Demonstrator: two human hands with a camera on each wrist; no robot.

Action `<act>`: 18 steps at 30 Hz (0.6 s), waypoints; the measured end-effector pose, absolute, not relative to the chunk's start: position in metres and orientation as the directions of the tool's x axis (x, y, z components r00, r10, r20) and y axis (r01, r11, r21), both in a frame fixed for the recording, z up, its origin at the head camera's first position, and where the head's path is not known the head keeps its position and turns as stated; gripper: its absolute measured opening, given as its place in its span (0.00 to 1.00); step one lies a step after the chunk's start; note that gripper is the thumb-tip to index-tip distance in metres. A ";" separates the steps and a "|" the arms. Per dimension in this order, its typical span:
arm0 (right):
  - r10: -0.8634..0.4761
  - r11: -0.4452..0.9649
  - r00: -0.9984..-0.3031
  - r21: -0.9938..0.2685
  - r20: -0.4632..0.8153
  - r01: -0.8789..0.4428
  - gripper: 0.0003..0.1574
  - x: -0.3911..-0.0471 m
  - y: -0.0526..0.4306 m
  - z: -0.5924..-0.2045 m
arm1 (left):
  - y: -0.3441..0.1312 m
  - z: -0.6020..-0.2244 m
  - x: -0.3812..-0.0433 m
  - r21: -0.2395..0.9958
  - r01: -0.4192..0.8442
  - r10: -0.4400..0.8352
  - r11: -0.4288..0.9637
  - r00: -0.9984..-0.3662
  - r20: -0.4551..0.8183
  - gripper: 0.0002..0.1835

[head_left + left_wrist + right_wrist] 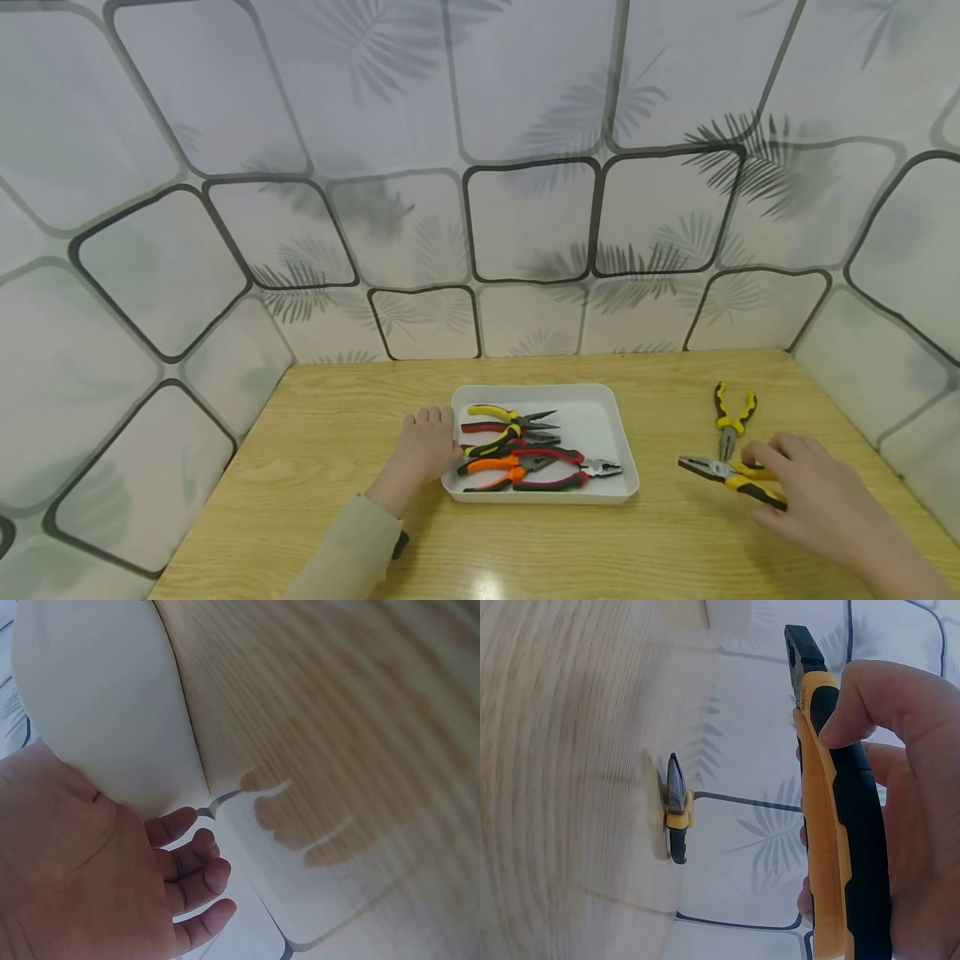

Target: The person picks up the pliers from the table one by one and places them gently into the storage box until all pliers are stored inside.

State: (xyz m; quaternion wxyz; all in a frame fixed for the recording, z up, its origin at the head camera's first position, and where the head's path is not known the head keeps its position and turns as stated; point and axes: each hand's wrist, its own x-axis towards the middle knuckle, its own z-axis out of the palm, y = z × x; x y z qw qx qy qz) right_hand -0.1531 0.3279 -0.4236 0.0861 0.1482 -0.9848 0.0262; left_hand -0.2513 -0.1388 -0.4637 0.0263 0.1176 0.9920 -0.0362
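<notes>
My right hand [813,500] grips a pair of yellow-and-black combination pliers [829,810] by the handles, its metal nose pointing left toward the tray in the head view. Just beyond lies a second yellow-and-black pair of pliers [727,425] on the table, handles spread and pointing away. My left hand [427,446] rests against the left side of a white tray [626,475]; in the left wrist view its fingers [199,889] are loosely bent by the tray's outer wall. Inside the tray lie several pliers, among them an orange-and-black pair [510,471] and a red-and-black pair [562,481].
The wooden table [330,425] meets patterned curtain-like walls [525,321] at the back and both sides. Also in the tray, toward its back, are yellow-handled long-nose pliers [498,412]. A small dark object [401,545] shows beside the left sleeve.
</notes>
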 end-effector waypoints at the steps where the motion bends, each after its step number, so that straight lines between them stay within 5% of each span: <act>1: -0.290 0.954 -0.940 -0.028 0.178 -0.299 0.28 -0.154 0.327 -0.423 | -0.139 -0.464 -0.251 -0.063 0.234 0.231 0.970 -0.971 -0.058 0.23; 18: -0.321 0.941 -0.917 -0.029 0.237 -0.337 0.28 -0.159 0.317 -0.418 | -0.139 -0.467 -0.253 -0.060 0.234 0.230 0.970 -0.971 -0.060 0.24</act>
